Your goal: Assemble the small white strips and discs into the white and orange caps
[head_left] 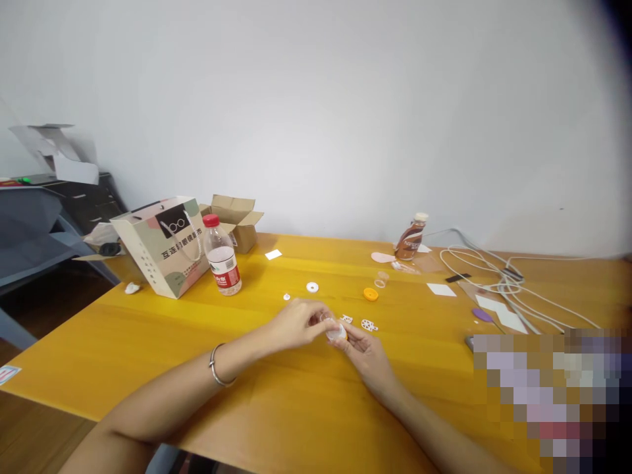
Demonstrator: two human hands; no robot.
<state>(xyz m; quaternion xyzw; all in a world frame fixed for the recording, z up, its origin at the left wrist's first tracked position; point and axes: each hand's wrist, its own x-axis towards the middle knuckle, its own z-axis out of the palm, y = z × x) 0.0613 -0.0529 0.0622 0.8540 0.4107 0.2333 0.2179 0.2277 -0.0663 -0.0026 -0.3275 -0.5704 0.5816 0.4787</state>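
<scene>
Both hands meet over the table around a small round container [336, 331], clear and white with an orange edge. My left hand [303, 322] grips it from the left, thumb on its top. From the right, the fingers of my right hand [364, 352] are closed on its side. Just beyond them lie two white spoked plastic pieces [368, 325]. A white ring-shaped disc [313, 288], a tiny white part [286, 297], an orange round disc [370, 294] and a clear plastic cup [381, 279] are farther back. The container's underside is hidden by my fingers.
To the left stand a paper bag [175, 253], a red-capped water bottle [222, 260] and an open cardboard box [241, 227]. A brown drink bottle [411, 238] is at the back right. White cables [494, 276], paper cards [441, 289] and a purple oval piece [482, 315] lie on the right.
</scene>
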